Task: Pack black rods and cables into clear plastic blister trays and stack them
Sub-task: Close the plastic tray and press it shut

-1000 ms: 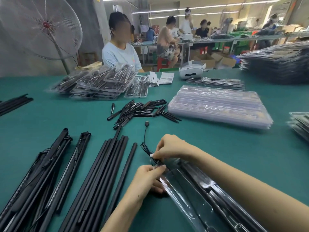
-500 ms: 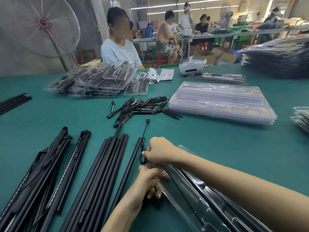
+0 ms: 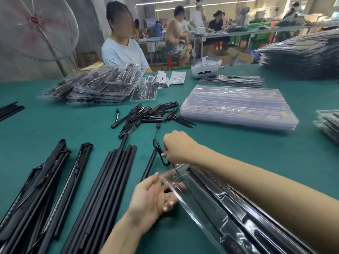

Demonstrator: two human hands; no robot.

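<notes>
Clear plastic blister tray [image 3: 211, 204] lies on green table mat [image 3: 238, 149], running from centre to the lower right, black rods already seated in its long channels. Right hand [image 3: 177, 147] at the tray's far end, fingers curled, pinching thin black cable [image 3: 159, 151]; cable loops just beyond that end, plug lying further out on the mat. Left hand [image 3: 156, 197] at the tray's near-left edge, fingers loosely extended and touching the rim, not clamped.

Handling, judged: cable is light, limp and springy, so best pinched at the coil and pressed into its pocket. Tray is thin, glossy, flexible and probably slippery; steady it by the rim. Loose black rods [image 3: 102, 189] left of tray look stiff, smooth, matte.
</notes>
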